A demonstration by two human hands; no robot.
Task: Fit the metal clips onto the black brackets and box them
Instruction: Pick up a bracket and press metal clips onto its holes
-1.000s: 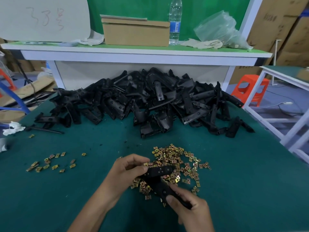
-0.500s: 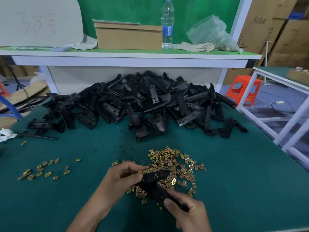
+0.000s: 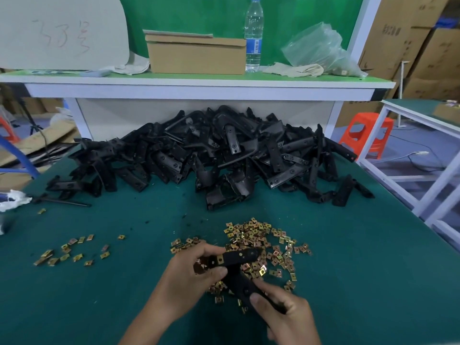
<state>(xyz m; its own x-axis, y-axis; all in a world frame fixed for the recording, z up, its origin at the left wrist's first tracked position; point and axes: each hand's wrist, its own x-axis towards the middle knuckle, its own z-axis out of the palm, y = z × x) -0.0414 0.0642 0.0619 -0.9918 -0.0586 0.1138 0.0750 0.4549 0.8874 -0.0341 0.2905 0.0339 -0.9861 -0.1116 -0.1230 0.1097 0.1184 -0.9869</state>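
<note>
Black plastic bent like an L: one bracket (image 3: 240,255) is held low over the green table (image 3: 348,270), above the near heap of brass-coloured clips (image 3: 258,235). The left hand (image 3: 189,277) has its grip pinched on the bracket's upper arm, thumb below and fingers curled over the top. One clip (image 3: 220,259) sits on that arm, just beside the thumb tip. A coppery piece shows under the thumb, but I cannot tell if it is loose or fitted.

The right hand (image 3: 286,317) has its grip closed round the bracket's lower arm, thumb pressed along it. That end disappears inside the fist. Both forearms are cut off by the bottom edge.

Behind the clips lies a big heap of brackets (image 3: 224,155), well apart from the hands, its far side tucked under the back table (image 3: 199,88). A smaller scatter of clips (image 3: 69,252) lies to the left. The cardboard box (image 3: 196,54) stands on the back table beside a water bottle (image 3: 253,33), and its inside is hidden.
</note>
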